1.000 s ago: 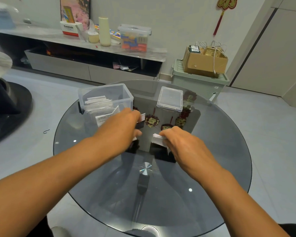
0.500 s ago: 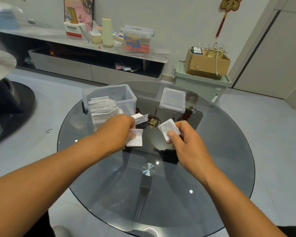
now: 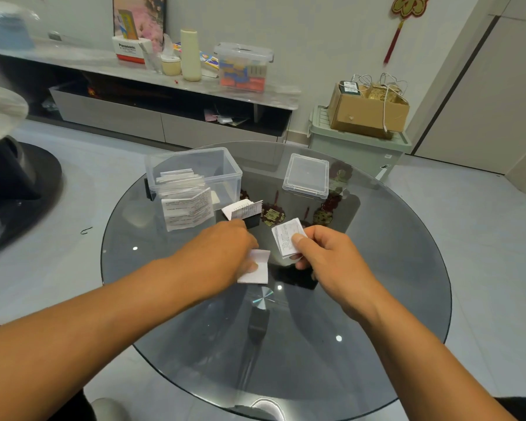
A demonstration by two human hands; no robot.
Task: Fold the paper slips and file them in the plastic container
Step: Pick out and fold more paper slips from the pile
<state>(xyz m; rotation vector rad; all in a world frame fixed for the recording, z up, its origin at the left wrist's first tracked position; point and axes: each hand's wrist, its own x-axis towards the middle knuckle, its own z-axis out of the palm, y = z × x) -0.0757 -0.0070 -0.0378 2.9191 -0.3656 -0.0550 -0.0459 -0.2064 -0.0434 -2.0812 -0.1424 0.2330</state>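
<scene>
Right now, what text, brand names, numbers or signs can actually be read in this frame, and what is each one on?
"Panasonic": on the white and red box on the shelf.
Slip pinched by the right hand: printed lines, too small to read.
Slip on the glass table and slips against the plastic container: print too small to read.
Label on the cardboard box: blurred.

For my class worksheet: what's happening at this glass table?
A person is sorting paper slips. The right hand pinches a folded slip; the left hand holds a blank folded slip over the glass table. The open plastic container already holds filed slips, and its lid lies apart.
</scene>
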